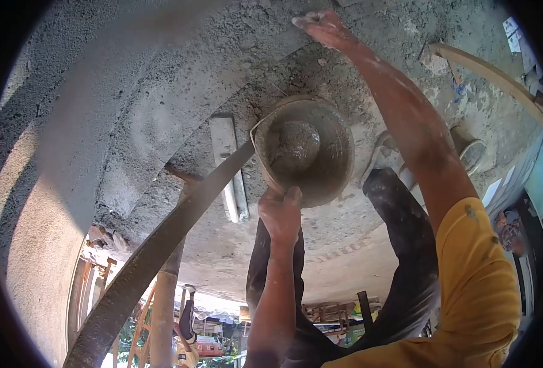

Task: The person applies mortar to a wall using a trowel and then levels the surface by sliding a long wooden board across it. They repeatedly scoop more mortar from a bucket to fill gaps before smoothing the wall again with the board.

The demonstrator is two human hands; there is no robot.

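Observation:
My left hand [280, 218] is closed on the near rim of a round bucket [339, 162]. Inside it lies a grey, mortar-like lump [299, 141], and a thin handle hangs at the bucket's left side. Stretched far forward, my right hand [326, 29] is closed over rough grey, mortar-like material [253, 37]. Its fingers are dusted with pale powder, and whatever they hold, if anything, cannot be made out. Left of the bucket lies a long, flat, grey-smeared tool [225, 144] with a pale bar along it.
A long dark board [161, 239] slants from the lower left to the bucket. At the right are a curved wooden strip [498, 73] and a small round container [470, 153]. Near the bottom, another person [187, 349] appears upside down beside a wooden ladder [142, 325].

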